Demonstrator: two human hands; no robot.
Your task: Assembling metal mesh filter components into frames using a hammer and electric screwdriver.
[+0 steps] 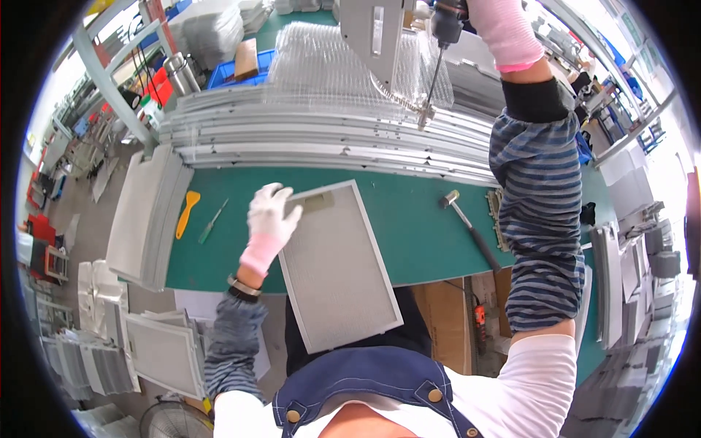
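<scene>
Left hand, white knit glove, fingers clamped on one rectangular mesh filter panel; right hand gripping one power screwdriver; one hammer on green bench.

One small brown cardboard box stands at 11 o'clock on the far side of the bench, partly inside a blue crate. A pale rectangular label sits on the filter panel's upper frame edge, near centre. No signs or screens are visible.

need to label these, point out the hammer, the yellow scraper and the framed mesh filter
hammer (467,225): head view, on its handle
yellow scraper (187,213): head view, mid-body
framed mesh filter (337,270): head view, mesh centre
</scene>
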